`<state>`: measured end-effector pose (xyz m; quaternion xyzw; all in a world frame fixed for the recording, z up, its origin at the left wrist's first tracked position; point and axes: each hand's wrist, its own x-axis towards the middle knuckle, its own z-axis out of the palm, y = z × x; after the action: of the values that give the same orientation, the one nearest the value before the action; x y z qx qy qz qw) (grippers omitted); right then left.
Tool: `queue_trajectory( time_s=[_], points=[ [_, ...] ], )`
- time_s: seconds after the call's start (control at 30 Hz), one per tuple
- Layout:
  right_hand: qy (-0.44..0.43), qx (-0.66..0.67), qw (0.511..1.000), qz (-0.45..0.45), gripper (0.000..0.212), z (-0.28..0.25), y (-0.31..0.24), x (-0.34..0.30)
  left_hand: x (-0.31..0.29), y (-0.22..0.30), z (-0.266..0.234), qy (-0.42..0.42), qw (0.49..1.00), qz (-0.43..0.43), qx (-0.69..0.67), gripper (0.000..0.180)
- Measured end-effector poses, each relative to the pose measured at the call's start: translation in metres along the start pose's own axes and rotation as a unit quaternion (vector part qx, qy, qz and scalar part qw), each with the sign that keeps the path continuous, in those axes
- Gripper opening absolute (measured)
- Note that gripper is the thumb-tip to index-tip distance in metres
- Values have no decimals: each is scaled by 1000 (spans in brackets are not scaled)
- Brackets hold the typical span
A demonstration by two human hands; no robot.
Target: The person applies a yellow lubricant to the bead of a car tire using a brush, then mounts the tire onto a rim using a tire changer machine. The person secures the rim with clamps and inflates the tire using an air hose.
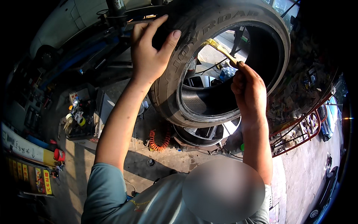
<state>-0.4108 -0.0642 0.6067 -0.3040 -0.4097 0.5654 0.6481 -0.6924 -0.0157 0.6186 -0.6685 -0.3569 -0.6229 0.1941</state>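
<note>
A black tyre (171,87) stands tilted in front of me, its round opening facing me. My right hand (249,87) is closed around the handle of a brush (223,51) in front of that opening. Yellowish paste coats the brush's head, which meets the tyre's inner edge at the upper left. My left hand (151,52) is at the tyre's upper left side, thumb and fingers spread, with no tool in it. Its thumb lies against or just in front of the sidewall; contact is hard to tell. Below the tyre sits a silver and black wheel rim (203,136).
An orange coiled air hose (158,145) hangs below the tyre's left side. Further left stands a dark tool cart (84,130) with bottles and tape on it. A red metal frame (298,140) is at the right, with parked cars beyond. A pale vehicle (71,18) fills the upper left.
</note>
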Motion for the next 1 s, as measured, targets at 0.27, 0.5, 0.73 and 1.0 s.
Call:
queue_trajectory(
  time_s=[0.27,0.5,0.73,1.0],
  points=[
    [-35,-339,934,112,26,-59,120,-69,1,2,2,-3,1000,9,4,49],
    [65,-595,800,-39,22,-243,84,-42,-7,44,-7,19,996,-54,70,42],
    [242,-269,923,-133,26,-384,-45,14,-87,178,110,-92,945,-165,-268,14],
    [178,-79,974,-118,27,-511,-88,161,-21,219,399,-78,796,-373,-470,77]
  ],
)
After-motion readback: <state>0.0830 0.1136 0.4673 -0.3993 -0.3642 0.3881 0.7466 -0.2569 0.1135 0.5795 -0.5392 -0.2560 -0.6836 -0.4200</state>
